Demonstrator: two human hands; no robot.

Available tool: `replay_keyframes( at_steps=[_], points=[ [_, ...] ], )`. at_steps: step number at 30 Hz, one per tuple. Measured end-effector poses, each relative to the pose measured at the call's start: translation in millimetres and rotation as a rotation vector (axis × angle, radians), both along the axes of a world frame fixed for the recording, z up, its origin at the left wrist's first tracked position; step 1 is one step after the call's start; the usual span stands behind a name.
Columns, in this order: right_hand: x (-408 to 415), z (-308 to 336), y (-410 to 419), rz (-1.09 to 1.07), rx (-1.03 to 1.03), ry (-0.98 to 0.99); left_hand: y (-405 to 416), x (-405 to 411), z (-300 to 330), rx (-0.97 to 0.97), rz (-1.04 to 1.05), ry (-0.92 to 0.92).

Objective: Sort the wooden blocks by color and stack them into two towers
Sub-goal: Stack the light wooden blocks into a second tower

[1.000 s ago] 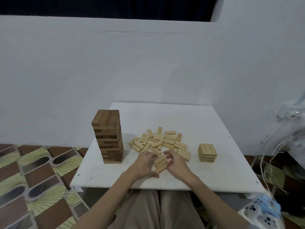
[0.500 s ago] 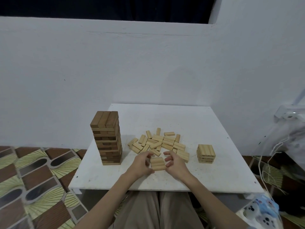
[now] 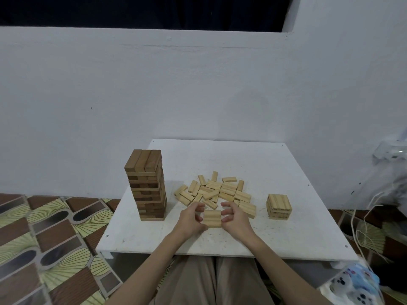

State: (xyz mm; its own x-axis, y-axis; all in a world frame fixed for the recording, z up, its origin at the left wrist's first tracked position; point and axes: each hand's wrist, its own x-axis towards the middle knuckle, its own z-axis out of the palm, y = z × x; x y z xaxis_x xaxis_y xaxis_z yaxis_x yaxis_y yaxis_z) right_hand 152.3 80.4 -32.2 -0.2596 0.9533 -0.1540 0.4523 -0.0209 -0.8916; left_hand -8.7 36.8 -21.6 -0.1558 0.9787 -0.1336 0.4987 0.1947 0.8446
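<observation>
On the white table (image 3: pixel 275 236) a tall tower of darker brown blocks (image 3: pixel 148 184) stands at the left. A short stack of light blocks (image 3: pixel 279 206) stands at the right. Between them lies a loose pile of light blocks (image 3: pixel 217 190). In front of the pile, my left hand (image 3: pixel 191 219) and my right hand (image 3: pixel 235 217) grip a set of three light blocks (image 3: pixel 211 218) from either side, held side by side just above the table.
A white wall rises right behind the table. Patterned floor tiles (image 3: pixel 55 234) show at the left. Cords and a white power strip (image 3: pixel 389 150) hang at the right, and a blue-and-white bag (image 3: pixel 354 285) sits at the lower right.
The three blocks between my hands turned from a slanted, spread line into a squared set. Both hands closed in on its sides.
</observation>
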Motion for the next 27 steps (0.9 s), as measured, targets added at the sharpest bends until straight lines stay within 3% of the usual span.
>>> replay_keyframes(
  at_steps=[27],
  points=[
    [-8,1,-3,-0.16,-0.003,0.042,2,12,7,-0.063,0.223,-0.078]
  ],
)
